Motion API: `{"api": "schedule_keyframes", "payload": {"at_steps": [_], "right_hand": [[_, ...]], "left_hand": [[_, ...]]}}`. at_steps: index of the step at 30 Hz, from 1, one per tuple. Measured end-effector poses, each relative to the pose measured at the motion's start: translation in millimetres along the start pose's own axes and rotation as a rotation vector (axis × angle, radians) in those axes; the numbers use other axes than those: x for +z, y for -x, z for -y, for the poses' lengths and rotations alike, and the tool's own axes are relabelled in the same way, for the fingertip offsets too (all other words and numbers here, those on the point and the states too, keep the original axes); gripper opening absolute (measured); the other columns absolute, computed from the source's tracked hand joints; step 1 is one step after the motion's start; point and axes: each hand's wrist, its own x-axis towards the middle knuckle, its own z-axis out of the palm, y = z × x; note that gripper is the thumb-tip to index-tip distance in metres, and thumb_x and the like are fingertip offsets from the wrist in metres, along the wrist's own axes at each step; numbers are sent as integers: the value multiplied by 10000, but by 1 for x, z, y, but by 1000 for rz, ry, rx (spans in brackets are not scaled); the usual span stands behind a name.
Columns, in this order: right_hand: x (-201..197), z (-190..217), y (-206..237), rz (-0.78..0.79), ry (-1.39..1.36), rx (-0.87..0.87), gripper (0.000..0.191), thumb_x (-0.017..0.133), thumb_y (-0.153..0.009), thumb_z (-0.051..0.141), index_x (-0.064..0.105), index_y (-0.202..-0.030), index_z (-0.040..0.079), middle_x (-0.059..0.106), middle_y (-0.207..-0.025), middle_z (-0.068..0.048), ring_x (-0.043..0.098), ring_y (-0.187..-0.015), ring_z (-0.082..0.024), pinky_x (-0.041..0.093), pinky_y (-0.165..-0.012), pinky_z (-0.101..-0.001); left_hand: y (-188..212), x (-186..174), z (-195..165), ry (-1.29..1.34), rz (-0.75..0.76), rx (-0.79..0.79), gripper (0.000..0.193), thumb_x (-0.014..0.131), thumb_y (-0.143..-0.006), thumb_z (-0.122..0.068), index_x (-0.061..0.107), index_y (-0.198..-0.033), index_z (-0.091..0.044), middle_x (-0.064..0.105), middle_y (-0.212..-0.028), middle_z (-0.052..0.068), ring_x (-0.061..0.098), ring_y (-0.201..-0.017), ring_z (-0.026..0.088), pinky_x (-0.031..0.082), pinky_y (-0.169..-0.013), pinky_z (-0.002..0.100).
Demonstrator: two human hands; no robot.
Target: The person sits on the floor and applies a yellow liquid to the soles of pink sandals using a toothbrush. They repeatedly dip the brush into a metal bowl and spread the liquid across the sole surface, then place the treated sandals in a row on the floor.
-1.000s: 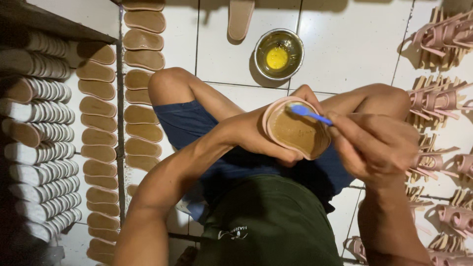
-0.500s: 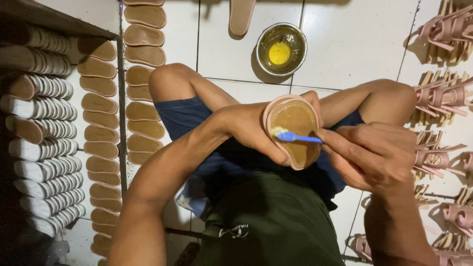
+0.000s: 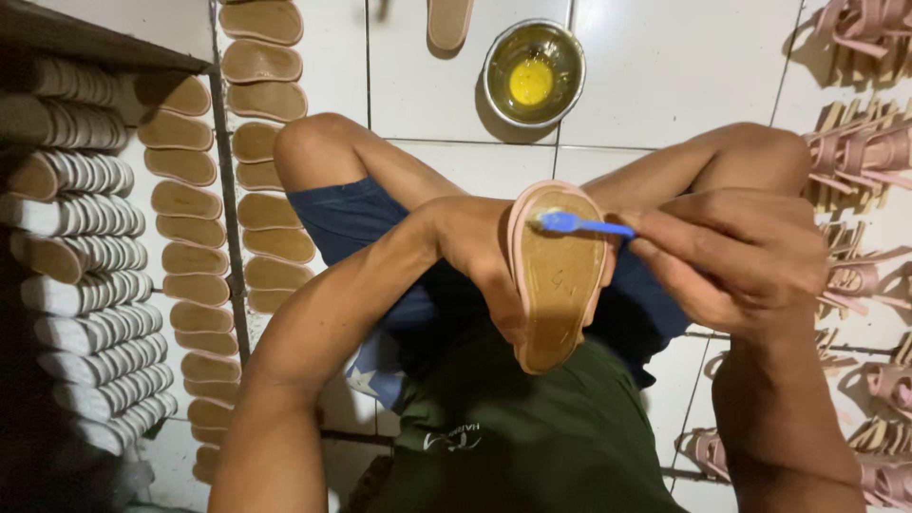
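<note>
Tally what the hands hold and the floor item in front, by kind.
Pink sole, in left hand: 1
Blue brush, in right hand: 1
Metal bowl of yellow liquid: 1
Total: 3

no packages, labels, signs or screens show anywhere in this view
</note>
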Motion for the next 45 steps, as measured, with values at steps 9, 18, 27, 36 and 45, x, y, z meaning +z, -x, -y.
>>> {"api": "schedule_keyframes", "payload": {"at_steps": [9, 18, 27, 36, 45], "right_hand": [[0, 1, 1, 102, -138, -3, 251, 709, -819, 19, 761, -1060, -31, 698, -743, -128, 644, -586, -164, 462, -491, -286], [6, -5, 44, 159, -347, 141, 203, 754, -834, 31, 763, -1027, -31, 714, -746, -106, 663, -587, -125, 473, -485, -261], [0, -1, 82, -574, -624, 482, 166, 660, -947, 13, 765, -1074, -1, 682, -811, -79, 557, -547, -100, 418, -523, -224], [29, 49, 14, -414, -158, 438, 179, 731, -1014, -66, 729, -1192, -64, 692, -906, -143, 628, -743, -153, 456, -643, -223], [47, 47, 38, -195, -797, 392, 168, 723, -962, 10, 726, -1083, -106, 710, -914, -175, 659, -752, -196, 513, -669, -257]], "left_hand": [[4, -17, 9, 20, -53, 169, 540, 864, -809, 62, 626, -1294, 58, 732, -1186, 195, 731, -1065, 236, 625, -922, 350], [2, -13, -7, 79, -166, 193, 619, 865, -746, 7, 564, -1287, 10, 742, -1103, 159, 764, -993, 240, 655, -862, 363], [3, 31, -6, -635, -986, 335, 678, 834, -916, -138, 476, -1478, -12, 578, -1370, 183, 620, -1309, 279, 581, -1110, 399], [-31, 38, 10, -938, -1057, 1083, 774, 852, -876, -112, 360, -1473, -134, 499, -1475, 197, 566, -1397, 379, 523, -1171, 529], [-20, 28, 19, -934, -1148, 1129, 668, 807, -959, -95, 339, -1435, -136, 485, -1501, 136, 549, -1428, 283, 504, -1198, 427]]}}
